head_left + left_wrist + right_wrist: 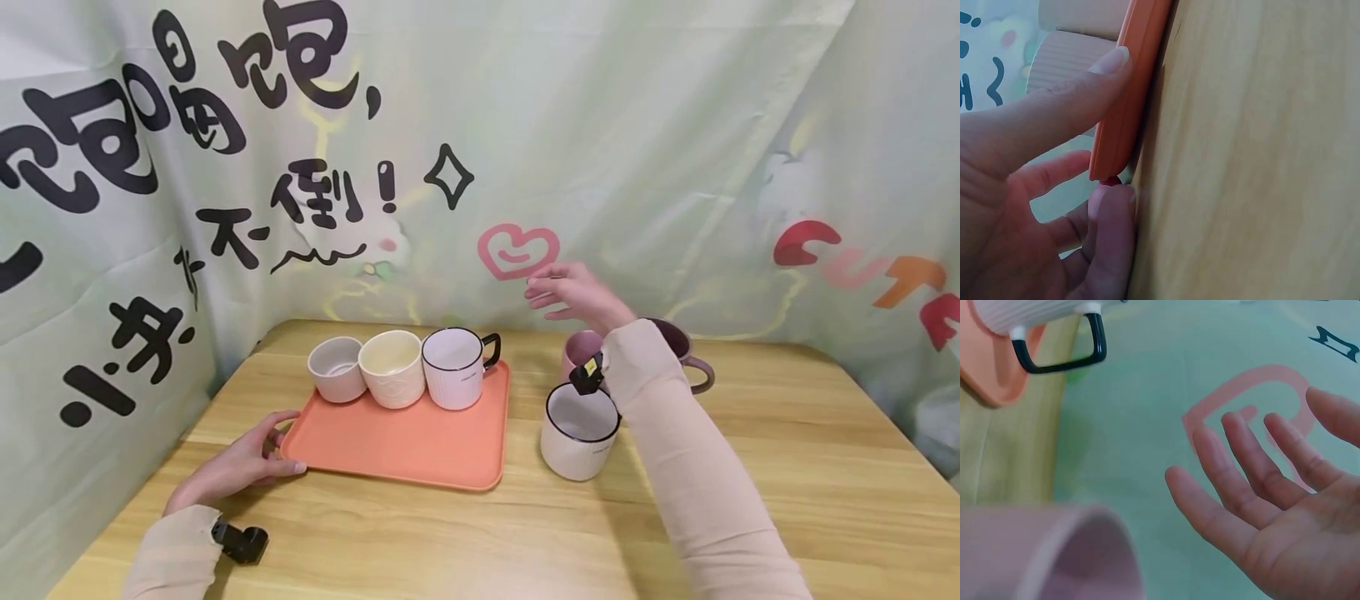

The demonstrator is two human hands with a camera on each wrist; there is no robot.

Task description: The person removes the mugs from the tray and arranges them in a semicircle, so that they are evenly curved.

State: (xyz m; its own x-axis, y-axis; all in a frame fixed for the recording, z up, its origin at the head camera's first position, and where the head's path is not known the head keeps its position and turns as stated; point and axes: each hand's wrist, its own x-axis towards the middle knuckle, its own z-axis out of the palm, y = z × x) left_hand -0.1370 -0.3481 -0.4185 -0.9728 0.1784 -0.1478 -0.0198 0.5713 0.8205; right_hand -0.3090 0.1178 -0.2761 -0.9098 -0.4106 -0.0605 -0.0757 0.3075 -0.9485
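Note:
My left hand (243, 458) holds the near left corner of an orange tray (390, 446). In the left wrist view the thumb lies on the tray's edge (1124, 134) and curled fingers meet its corner. Along the back of the tray stand a grey cup (339, 385), a cream cup (392, 383) and a white ribbed mug (453, 382) with black rim and handle. My right hand (577, 292) hovers in the air above the pink cup (577, 343), holding nothing, its fingers spread and slightly bent. Below the right wrist stands a white black-rimmed mug (573, 454).
A dark purple mug (701, 375) stands at the back right, partly hidden by the right sleeve. The wooden table (420, 542) ends at a printed curtain (645, 167) behind and to the left.

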